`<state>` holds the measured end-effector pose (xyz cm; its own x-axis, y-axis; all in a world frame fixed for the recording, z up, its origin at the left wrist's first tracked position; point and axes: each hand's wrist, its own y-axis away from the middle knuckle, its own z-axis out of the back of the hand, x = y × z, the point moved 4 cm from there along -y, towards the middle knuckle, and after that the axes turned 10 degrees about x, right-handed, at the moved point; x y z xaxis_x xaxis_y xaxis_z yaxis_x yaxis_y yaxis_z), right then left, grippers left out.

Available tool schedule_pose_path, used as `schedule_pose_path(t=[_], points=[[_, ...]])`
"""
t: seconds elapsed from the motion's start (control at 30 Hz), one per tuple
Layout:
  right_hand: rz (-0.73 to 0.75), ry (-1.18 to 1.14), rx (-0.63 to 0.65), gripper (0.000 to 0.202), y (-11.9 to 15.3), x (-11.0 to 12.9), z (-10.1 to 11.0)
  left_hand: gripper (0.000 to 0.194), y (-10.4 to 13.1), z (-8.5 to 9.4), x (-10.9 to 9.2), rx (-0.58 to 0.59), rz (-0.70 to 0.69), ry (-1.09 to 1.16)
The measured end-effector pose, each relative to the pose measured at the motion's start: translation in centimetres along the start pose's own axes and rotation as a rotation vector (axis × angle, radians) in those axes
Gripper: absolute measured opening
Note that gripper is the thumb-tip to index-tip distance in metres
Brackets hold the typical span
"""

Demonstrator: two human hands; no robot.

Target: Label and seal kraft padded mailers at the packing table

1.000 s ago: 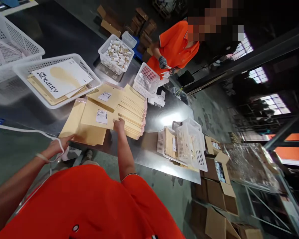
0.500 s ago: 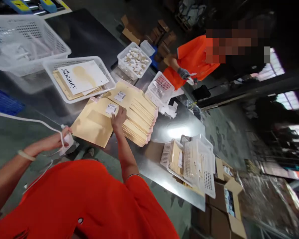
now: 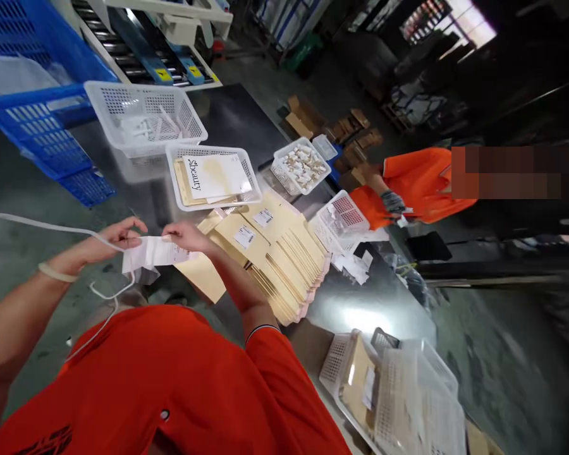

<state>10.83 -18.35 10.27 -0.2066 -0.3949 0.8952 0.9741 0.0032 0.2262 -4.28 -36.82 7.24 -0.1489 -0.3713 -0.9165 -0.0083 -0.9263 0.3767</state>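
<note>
A strip of white labels [image 3: 159,251] stretches between my two hands at the table's near edge. My left hand [image 3: 111,243] grips its left end, index finger raised, with a white cable [image 3: 52,226] running across it. My right hand [image 3: 187,236] pinches the strip's upper edge farther right. Just right of that hand lies a fanned stack of tan padded envelopes [image 3: 284,272]. Two of the envelopes bear a printed white label [image 3: 244,236]. A white basket [image 3: 175,183] behind my right hand holds envelopes and a white sheet reading "beauty".
Across the metal table [image 3: 360,303], a co-worker in an orange shirt [image 3: 417,183] handles something small and white. A basket of small white and tan items [image 3: 303,165] stands at the back. More baskets [image 3: 339,360] sit at the near right; blue crates [image 3: 61,139] stand left.
My right hand has left the labelled envelope and moved left to the label strip. A length of labels now shows between both hands. The camera view has shifted left.
</note>
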Motion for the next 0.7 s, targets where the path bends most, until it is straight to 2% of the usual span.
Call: schedule_pose_path(t=[0.07,0.1,0.17,0.2,0.27,0.33,0.37,0.47,0.53,0.57,0.63,0.7], points=[[-0.076,-0.068,-0.095,0.022,-0.7,0.2,1.6,0.074,0.9,2.5,1.3,-0.120,-0.022,0.123],[-0.114,-0.117,-0.191,0.021,-1.1,0.2,2.8,0.077,1.3,4.3,1.8,-0.232,-0.026,0.146],[-0.157,-0.210,-0.450,0.018,-2.3,0.2,5.3,0.081,1.6,8.1,2.3,-0.440,0.002,0.134],[-0.154,-0.249,-0.592,0.016,-3.2,0.2,6.3,0.085,1.2,9.8,2.2,-0.505,0.019,0.110],[-0.112,-0.331,-0.820,0.011,-6.1,0.3,7.4,0.097,-0.8,12.4,1.1,-0.523,0.000,0.047],[-0.048,-0.442,-0.955,0.009,-10.4,0.3,7.4,0.109,-4.1,13.9,-0.6,-0.435,-0.078,0.018],[-0.019,-0.503,-0.997,0.007,-12.7,0.2,7.2,0.109,-5.8,14.4,-1.4,-0.380,-0.100,0.013],[0.011,-0.647,-1.082,0.008,-18.4,-0.2,7.6,0.075,-10.0,16.9,-2.4,-0.267,-0.012,-0.024],[-0.015,-0.617,-1.087,0.020,-19.9,-0.3,9.6,0.057,-11.6,19.7,-2.4,-0.257,0.051,-0.064],[-0.029,-0.548,-1.056,0.029,-20.1,-0.1,11.1,0.052,-12.1,21.3,-2.4,-0.251,0.067,-0.102],[-0.043,-0.331,-0.911,0.044,-20.0,0.8,14.4,0.043,-13.2,24.4,-2.6,-0.212,0.096,-0.223],[-0.053,-0.105,-0.707,0.040,-19.9,1.8,17.2,0.039,-14.7,27.0,-3.1,-0.131,0.114,-0.356]])
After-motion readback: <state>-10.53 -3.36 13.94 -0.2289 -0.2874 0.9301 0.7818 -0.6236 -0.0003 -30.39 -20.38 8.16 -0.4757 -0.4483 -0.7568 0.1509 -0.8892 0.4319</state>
